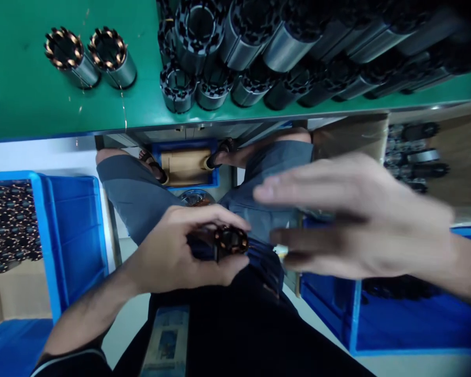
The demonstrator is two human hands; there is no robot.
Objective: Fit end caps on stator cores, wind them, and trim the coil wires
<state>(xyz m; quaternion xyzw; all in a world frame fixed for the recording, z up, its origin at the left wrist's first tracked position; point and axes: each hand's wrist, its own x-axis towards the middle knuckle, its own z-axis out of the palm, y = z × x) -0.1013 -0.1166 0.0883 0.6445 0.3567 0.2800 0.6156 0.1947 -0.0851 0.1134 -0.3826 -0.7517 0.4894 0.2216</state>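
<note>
Dozens of copper-trimmed cores (11,225) crowd the blue bin (76,225) at far left, and two wound cores (120,72) stand side by side on the green tabletop (15,104), copper showing at their upper ends: wound already, by the look of them. At centre, the left hand (176,251) grasps a small hollow core (231,242) above the lap (277,159), digits pressed on either side, copper glinting around the visible ring, which suggests winding on this piece is done or well under way. To its right, the right hand (369,214) hangs blurred in mid-air, fingers outstretched and apart, apparently grasping nothing. Along the tabletop, from the middle rightward, close-packed rows of silver-sided cores (292,50) show no clear copper at their dark-toothed ends; they look like pieces left to wind.

Elsewhere, again from the left, fine copper strands (124,110) litter the tabletop beside the standing pair, one trailing to the front edge. Below, between sandalled feet (222,152), a blue tray (215,178) holds a cardboard box (186,168). A printed card (167,340) lies against the dark clothing (235,335) at the waist. At right, a brown carton (349,141) carries more dark and silver cylinders (422,156), and a second blue bin (424,330) beneath contains black pieces (400,287) too dim to identify. The blurred right hand blocks part of both; the left hides the held core's body, and shadow swallows the far end of the rows.
</note>
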